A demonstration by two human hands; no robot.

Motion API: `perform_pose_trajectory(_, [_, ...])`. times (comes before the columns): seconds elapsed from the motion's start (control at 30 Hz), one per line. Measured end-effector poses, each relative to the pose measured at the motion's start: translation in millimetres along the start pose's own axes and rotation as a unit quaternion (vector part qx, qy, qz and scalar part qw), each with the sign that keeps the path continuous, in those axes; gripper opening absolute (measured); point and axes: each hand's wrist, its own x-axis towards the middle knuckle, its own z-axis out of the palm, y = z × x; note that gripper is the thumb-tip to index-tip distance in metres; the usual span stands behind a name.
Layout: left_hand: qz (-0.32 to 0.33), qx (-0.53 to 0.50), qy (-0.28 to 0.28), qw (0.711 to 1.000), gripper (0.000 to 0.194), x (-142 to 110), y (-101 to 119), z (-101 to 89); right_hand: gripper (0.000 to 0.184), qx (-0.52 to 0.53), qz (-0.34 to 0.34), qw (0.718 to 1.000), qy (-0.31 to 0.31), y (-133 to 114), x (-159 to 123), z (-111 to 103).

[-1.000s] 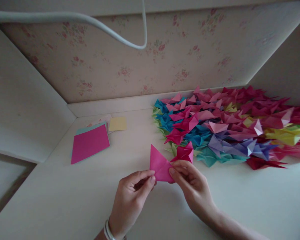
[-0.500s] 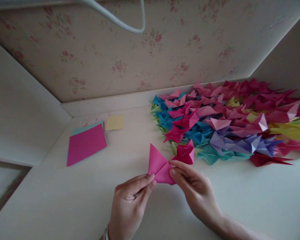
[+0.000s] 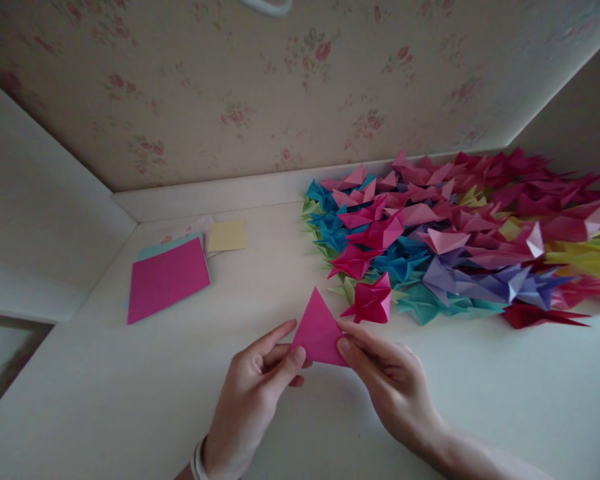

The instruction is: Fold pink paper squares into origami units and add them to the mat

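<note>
A pink sheet of origami paper (image 3: 320,333), folded into a triangle with its point up, is held between my hands above the white desk. My left hand (image 3: 257,387) grips its lower left corner, thumb on the front and the other fingers partly behind. At the lower right corner, my right hand (image 3: 393,377) pinches the paper between thumb and index finger. Just behind it lies a folded magenta paper figure (image 3: 374,300), at the near left edge of a large pile of folded paper figures (image 3: 445,241) in many colours.
To the left lies a stack of square paper (image 3: 170,280) with a magenta sheet on top. A small yellow paper square (image 3: 227,236) lies beside it. A floral wall (image 3: 260,87) closes off the back, and a white panel (image 3: 40,200) stands at the left.
The paper's left part has been folded over, so it shows one smooth triangle instead of a centre crease. My left hand's fingers have spread behind it. The view has shifted slightly downward.
</note>
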Motion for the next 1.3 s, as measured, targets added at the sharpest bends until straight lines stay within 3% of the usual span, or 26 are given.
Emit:
perform_pose_trajectory(0.2, [-0.026,-0.025,-0.053,0.998,0.030,1,2,1.7,0.017,-0.012,-0.021,1.000,0.010,-3,2,-1])
perform_pose_trajectory(0.43, [0.088,0.124,-0.008,0.988,0.025,-5,1,3.6,0.016,0.072,0.037,0.997,-0.005,2,1,2])
perform_pose_trajectory(0.53, [0.102,0.153,-0.001,0.983,0.024,-6,1,2.7,0.016,0.145,0.058,0.987,-0.036,2,1,4])
perform_pose_trajectory(0.7, [0.132,0.179,0.005,0.975,0.024,-7,2,3.3,0.042,0.231,0.087,0.962,-0.115,-2,0,8])
perform_pose_trajectory(0.97, [0.121,0.151,-0.007,0.981,0.020,-7,0,4.4,0.054,0.235,0.123,0.957,-0.119,1,0,11])
perform_pose_trajectory(1.3, [0.085,0.111,-0.007,0.990,0.021,-4,-3,6.1,0.031,0.213,0.127,0.959,-0.136,-5,6,11])
